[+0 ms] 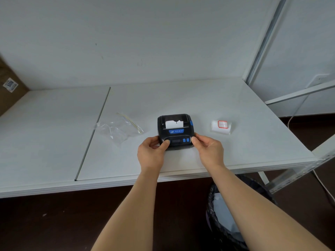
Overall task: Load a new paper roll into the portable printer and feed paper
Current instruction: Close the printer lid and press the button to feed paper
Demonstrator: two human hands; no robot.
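A small black portable printer (pixel 175 131) with blue buttons sits on the white table (pixel 235 153). A strip of white paper (pixel 174 124) sticks up out of its slot, and its lid looks closed. My left hand (pixel 152 153) grips the printer's near left corner, thumb on the front panel. My right hand (pixel 208 147) holds the near right corner, thumb beside the blue buttons. A wrapped roll of white labels with a red frame (pixel 221 126) lies to the right of the printer, apart from it.
An empty clear plastic bag (pixel 117 128) lies left of the printer. A dark seam (pixel 94 131) runs across the table. A bin with a black liner (pixel 233 214) stands under the front edge. Metal shelf posts (pixel 266 42) rise at right, a cardboard box (pixel 10 87) at far left.
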